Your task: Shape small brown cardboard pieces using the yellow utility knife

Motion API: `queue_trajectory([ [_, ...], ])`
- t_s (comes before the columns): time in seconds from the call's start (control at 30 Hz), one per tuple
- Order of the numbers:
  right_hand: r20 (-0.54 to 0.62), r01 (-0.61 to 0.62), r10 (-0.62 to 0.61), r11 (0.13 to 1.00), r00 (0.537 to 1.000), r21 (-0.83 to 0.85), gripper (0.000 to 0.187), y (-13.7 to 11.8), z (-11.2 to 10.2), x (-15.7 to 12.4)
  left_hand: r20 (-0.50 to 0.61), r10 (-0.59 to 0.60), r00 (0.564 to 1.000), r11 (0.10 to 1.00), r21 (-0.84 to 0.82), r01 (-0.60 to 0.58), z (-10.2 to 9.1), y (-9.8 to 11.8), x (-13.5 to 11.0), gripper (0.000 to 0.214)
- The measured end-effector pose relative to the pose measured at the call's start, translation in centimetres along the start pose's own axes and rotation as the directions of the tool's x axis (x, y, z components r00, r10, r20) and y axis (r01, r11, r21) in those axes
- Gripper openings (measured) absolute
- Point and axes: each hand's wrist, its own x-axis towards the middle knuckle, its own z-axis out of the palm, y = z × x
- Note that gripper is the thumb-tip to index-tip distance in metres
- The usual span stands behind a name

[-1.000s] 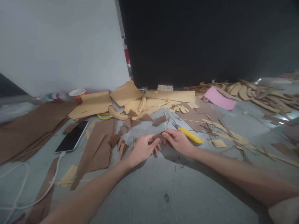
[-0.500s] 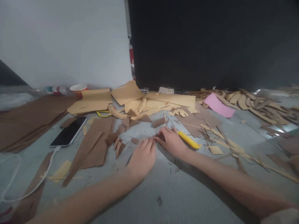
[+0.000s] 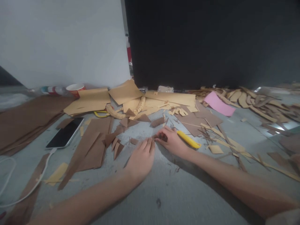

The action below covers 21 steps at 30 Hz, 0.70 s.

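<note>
My left hand (image 3: 142, 157) rests low over the grey table, its fingers pressed together and bent down. Its thumb and whatever lies under the fingertips are hidden. Right beside it, the fingers of my right hand (image 3: 174, 142) are curled in a pinch on a small brown paper piece (image 3: 154, 136), mostly covered by the fingers. Both hands' fingertips nearly meet there. A yellow utility knife (image 3: 188, 139) lies just right of my right hand. Cut brown paper pieces (image 3: 117, 148) are scattered left of my left hand.
A phone (image 3: 65, 132) with a white cable (image 3: 44, 175) lies on the left, near stacked brown sheets (image 3: 28, 118). Tan sheets (image 3: 90, 100), a curved tan piece (image 3: 114, 112) and a paper cup (image 3: 75, 89) sit behind. Pink paper (image 3: 219, 103) and heaped strips (image 3: 253, 104) lie right.
The view has shifted slightly, so things on the table appear a little further left. Both hands stay together at the same spot, with little visible movement of the fingers.
</note>
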Motion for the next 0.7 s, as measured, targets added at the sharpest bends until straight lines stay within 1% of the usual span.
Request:
queue_trajectory([
  [0.2, -0.029, 0.032, -0.031, 0.999, 0.999, 0.027, 0.006, 0.6, 0.4, 0.0, 0.018, -0.029, 0.999, 0.998, -0.054, 0.030, -0.1, -0.1, 0.1, 0.053],
  [0.33, -0.038, 0.127, -0.130, 0.990, 0.991, -0.056, 0.015, 0.5, 0.2, -0.3, 0.034, -0.051, 0.998, 0.995, -0.087, 0.054, -0.3, -0.1, 0.2, 0.053],
  [0.5, 0.052, 0.292, -0.288, 0.933, 0.956, -0.209, 0.025, 0.5, -0.1, -0.6, 0.038, -0.041, 0.998, 0.995, -0.085, 0.044, -0.4, -0.2, 0.2, 0.053],
  [0.7, 0.125, 0.375, -0.355, 0.902, 0.926, -0.214, 0.026, 0.4, -1.1, -0.4, 0.060, -0.021, 0.998, 0.996, -0.091, 0.027, -0.5, -0.3, 0.2, 0.055],
])
